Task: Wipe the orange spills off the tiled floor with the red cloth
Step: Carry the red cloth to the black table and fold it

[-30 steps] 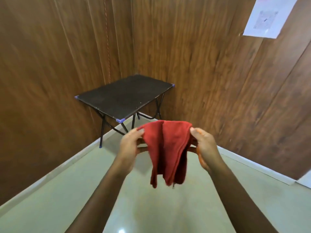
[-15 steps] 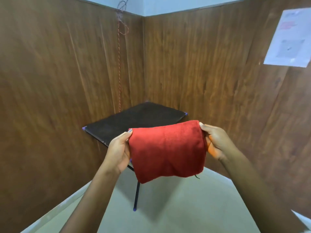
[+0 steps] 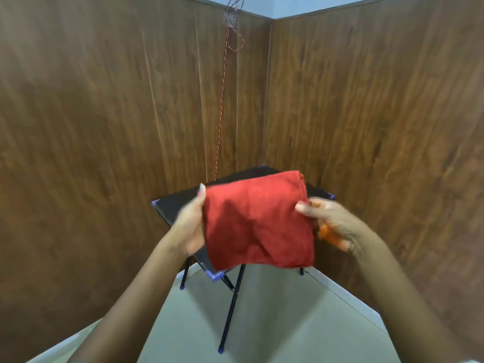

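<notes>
The folded red cloth is held up in the air between both hands, in front of the table. My left hand holds its left edge, with the fingers behind the cloth and the thumb up along the edge. My right hand grips the right edge, thumb on the front; orange stains show on that palm. A pale green stretch of the tiled floor shows below, and no orange spill is visible on it.
A small black folding table with thin legs and purple corner caps stands in the corner behind the cloth. Brown wood-panel walls close in on both sides. A red cord hangs down the corner. A pale skirting strip runs along the wall base.
The cloth went from hanging loosely bunched to a flat folded square held between both hands. The view tilted upward, so less floor and more wall shows; the paper on the right wall left the view.
</notes>
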A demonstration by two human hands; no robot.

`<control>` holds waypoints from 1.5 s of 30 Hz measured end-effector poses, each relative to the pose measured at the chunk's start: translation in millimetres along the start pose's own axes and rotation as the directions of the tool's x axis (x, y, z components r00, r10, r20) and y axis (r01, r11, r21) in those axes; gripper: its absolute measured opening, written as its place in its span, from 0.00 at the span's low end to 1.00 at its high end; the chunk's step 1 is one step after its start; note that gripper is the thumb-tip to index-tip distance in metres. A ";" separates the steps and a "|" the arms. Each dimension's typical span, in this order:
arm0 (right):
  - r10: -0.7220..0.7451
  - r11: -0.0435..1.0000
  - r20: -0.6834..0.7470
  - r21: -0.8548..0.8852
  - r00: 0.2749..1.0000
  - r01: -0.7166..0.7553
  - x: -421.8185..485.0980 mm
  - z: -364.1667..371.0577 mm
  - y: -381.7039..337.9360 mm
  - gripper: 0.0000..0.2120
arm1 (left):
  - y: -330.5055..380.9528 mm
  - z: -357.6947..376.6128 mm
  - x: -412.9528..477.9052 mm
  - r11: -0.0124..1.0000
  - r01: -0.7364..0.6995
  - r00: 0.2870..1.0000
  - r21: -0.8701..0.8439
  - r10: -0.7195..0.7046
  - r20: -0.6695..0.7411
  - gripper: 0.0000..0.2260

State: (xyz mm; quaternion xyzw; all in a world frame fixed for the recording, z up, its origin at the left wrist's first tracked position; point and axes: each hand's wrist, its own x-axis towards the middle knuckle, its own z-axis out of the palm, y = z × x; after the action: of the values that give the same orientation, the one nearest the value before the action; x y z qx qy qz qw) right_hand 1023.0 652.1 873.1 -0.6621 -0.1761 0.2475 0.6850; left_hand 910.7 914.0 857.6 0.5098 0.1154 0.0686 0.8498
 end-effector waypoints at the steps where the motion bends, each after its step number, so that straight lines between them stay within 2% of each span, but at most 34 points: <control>1: 0.093 0.993 -0.004 -0.070 0.996 -0.093 9.2 3.1 12.7 0.15 | -14.1 -10.8 2.5 0.989 0.135 0.986 0.066 -0.140 0.091 0.29; 2: 0.163 0.984 -0.032 -0.069 0.986 -0.165 21.4 8.5 24.9 0.09 | -29.1 -24.3 7.6 0.961 0.240 0.957 0.134 -0.257 0.132 0.30; 3: 0.214 0.976 -0.063 -0.034 0.975 -0.216 33.6 14.3 36.7 0.03 | -40.5 -37.6 10.5 0.936 0.312 0.931 0.166 -0.335 0.141 0.27; 5: 0.274 0.962 -0.112 0.035 0.955 -0.272 44.3 18.0 49.3 0.02 | -49.8 -54.3 14.3 0.931 0.350 0.929 0.104 -0.359 0.094 0.15; 6: 0.304 0.953 -0.118 0.061 0.946 -0.298 51.7 21.8 53.5 0.01 | -49.6 -65.3 23.4 0.943 0.325 0.941 0.066 -0.330 0.075 0.16; 8: 0.311 0.949 -0.088 0.089 0.946 -0.303 58.2 22.3 55.9 0.06 | -42.6 -74.8 35.8 0.968 0.248 0.969 0.031 -0.248 0.016 0.27; 11: 0.254 0.964 -0.126 0.116 0.959 -0.240 73.7 28.9 60.9 0.09 | -35.7 -87.9 55.7 0.969 0.143 0.988 0.202 -0.127 -0.088 0.35; 14: 0.168 0.983 -0.189 0.110 0.968 -0.149 88.0 35.5 67.1 0.17 | -31.4 -100.0 72.9 0.920 0.034 0.991 0.390 0.020 -0.134 0.30; 17: 0.089 0.991 -0.157 0.109 0.984 -0.072 98.3 35.7 70.2 0.20 | -24.9 -105.9 87.7 0.944 -0.078 0.981 0.321 0.129 -0.143 0.23; 20: 0.061 0.978 -0.167 0.206 0.984 -0.026 111.2 31.8 71.6 0.14 | -22.0 -100.3 105.1 0.971 -0.154 0.985 0.185 0.166 -0.047 0.21; 22: 0.076 0.963 -0.215 0.270 0.974 -0.016 123.4 27.5 72.4 0.11 | -20.8 -91.9 118.6 0.958 -0.206 0.975 0.198 0.219 -0.041 0.20; 25: 0.074 0.963 -0.323 0.268 0.943 0.016 143.1 22.0 72.2 0.03 | -17.1 -82.8 137.0 0.940 -0.256 0.957 0.224 0.279 -0.076 0.19; 28: 0.013 0.966 -0.341 0.247 0.940 0.077 162.0 6.3 66.1 0.05 | -18.0 -72.3 158.4 0.935 -0.259 0.954 0.241 0.287 -0.088 0.18; 31: -0.052 0.974 -0.317 0.192 0.947 0.118 174.6 -14.5 58.1 0.07 | -17.6 -62.3 176.6 0.906 -0.246 0.951 0.345 0.294 -0.094 0.17; 35: -0.122 0.991 -0.224 0.019 0.967 0.129 194.9 -46.2 45.4 0.15 | -17.8 -43.6 203.0 0.768 -0.238 0.920 0.594 0.375 -0.116 0.17; 39: -0.192 0.961 -0.178 -0.232 0.965 0.148 211.9 -66.0 31.1 0.13 | -17.2 -30.8 215.2 0.486 -0.228 0.852 0.844 0.519 -0.069 0.10; 43: -0.236 0.921 -0.171 -0.353 0.957 0.164 222.9 -79.0 27.1 0.07 | -17.4 -24.6 219.7 0.247 -0.220 0.783 0.944 0.622 0.020 0.06; 45: -0.267 0.905 -0.177 -0.383 0.947 0.184 226.3 -84.9 24.9 0.05 | -16.0 -22.4 223.2 0.197 -0.263 0.747 0.944 0.661 0.070 0.05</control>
State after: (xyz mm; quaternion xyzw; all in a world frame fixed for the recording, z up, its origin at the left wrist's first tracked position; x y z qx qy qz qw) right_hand 1253.2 712.1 823.5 -0.7754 -0.2155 0.0526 0.5912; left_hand 1119.9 977.8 805.2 0.8777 0.1209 0.3402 0.3151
